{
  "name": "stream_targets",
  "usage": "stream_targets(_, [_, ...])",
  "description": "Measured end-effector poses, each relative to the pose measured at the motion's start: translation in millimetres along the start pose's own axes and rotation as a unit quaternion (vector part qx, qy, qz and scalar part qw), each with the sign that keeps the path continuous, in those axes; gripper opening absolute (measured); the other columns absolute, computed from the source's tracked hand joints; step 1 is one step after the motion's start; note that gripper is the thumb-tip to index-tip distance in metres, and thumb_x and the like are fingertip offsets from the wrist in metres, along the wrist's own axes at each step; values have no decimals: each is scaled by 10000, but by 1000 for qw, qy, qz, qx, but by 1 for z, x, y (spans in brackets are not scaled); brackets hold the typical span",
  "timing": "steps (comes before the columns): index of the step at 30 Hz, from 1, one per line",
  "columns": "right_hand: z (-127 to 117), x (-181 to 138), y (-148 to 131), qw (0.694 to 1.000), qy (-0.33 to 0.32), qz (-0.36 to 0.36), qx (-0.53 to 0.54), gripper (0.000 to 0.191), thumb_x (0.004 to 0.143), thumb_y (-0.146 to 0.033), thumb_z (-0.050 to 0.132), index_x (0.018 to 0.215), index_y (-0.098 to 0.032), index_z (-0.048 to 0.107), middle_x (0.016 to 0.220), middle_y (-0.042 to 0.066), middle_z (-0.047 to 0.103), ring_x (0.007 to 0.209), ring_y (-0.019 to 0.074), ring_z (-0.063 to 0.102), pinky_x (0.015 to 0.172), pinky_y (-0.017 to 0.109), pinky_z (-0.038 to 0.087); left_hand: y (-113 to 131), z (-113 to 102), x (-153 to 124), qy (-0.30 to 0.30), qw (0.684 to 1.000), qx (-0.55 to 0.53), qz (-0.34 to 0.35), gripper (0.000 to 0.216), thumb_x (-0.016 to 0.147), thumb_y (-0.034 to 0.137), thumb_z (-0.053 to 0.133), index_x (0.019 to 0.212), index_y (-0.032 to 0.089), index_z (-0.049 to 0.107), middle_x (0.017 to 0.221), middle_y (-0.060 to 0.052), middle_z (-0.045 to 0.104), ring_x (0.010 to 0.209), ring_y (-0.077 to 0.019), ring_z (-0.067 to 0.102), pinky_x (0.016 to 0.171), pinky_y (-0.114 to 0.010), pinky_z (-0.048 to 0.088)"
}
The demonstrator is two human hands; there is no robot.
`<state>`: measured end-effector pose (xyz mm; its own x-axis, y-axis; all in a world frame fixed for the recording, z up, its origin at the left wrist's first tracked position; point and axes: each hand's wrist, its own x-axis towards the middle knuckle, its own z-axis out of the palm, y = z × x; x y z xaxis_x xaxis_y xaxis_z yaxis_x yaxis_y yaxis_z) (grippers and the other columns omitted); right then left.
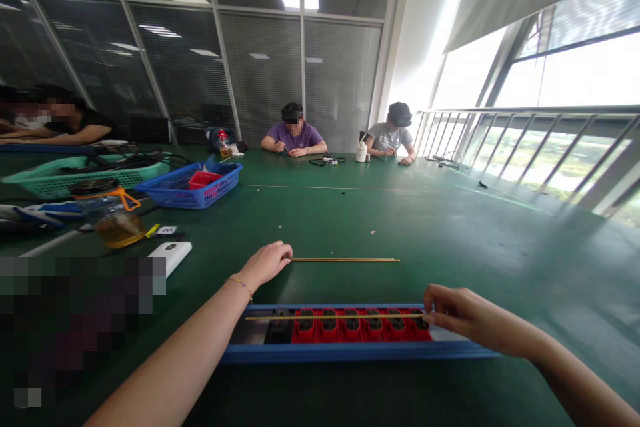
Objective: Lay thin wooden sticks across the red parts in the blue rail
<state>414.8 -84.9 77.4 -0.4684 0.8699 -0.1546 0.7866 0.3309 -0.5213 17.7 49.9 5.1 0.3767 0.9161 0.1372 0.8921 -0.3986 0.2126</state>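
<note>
My left hand [267,261] pinches the left end of some thin brass strips [345,259], which lie level on or just above the green table; their exact number is unclear. Closer to me, my right hand [455,310] grips the right end of another thin brass strip [345,316] between thumb and fingers. That strip runs lengthwise over a long blue channel-shaped housing [360,351]. Inside the housing sits a row of several red socket modules [317,333] with black inserts, plus a black module [280,330] at the left. Whether the strip touches them I cannot tell.
On the left of the green table [300,227] are a white power bank [173,257], a jar of amber liquid [117,227], a blue basket [200,195] and a green basket [45,180]. Two people [295,137] sit across the far side; others sit far left.
</note>
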Motion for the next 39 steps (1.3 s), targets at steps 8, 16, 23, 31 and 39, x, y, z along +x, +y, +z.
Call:
stream_targets(8, [-34,-15,13,991,66,18,114,388,832,-503,417,855,-172,617,835,39,626,797,197,551,728,275,438,-4,3,1,6,1000,-9,6,148,806,276,446,820,241,589,845,-12,564,754,-147,543,646,-238,393])
stream_targets(16, [-62,-47,72,982,134,95,90,348,832,-475,440,1007,-231,615,992,55,641,969,249,546,823,313,426,-4,3,0,5,1000,-21,3,151,805,281,448,819,234,590,843,-14,558,752,-143,537,662,-240,395])
stream_targets(23, [-59,-25,95,987,111,108,34,395,796,-522,456,966,-216,639,936,46,660,860,235,586,756,315,455,-1,1,1,-1,999,-31,-11,203,811,340,439,814,227,608,827,-22,566,727,-147,541,636,-244,390])
stream_targets(31, [-24,47,86,987,121,45,-97,315,774,-466,479,788,-205,654,711,23,658,676,178,585,636,267,433,-1,-1,1,6,998,-55,-15,437,851,497,301,801,216,632,805,-37,577,721,-156,551,648,-252,376])
stream_targets(39, [5,105,61,960,139,30,-243,181,792,-317,484,804,-240,647,853,22,647,777,166,589,669,240,395,-3,-2,1,-6,998,-61,-4,377,770,540,437,809,217,629,819,-32,588,725,-157,547,625,-241,385])
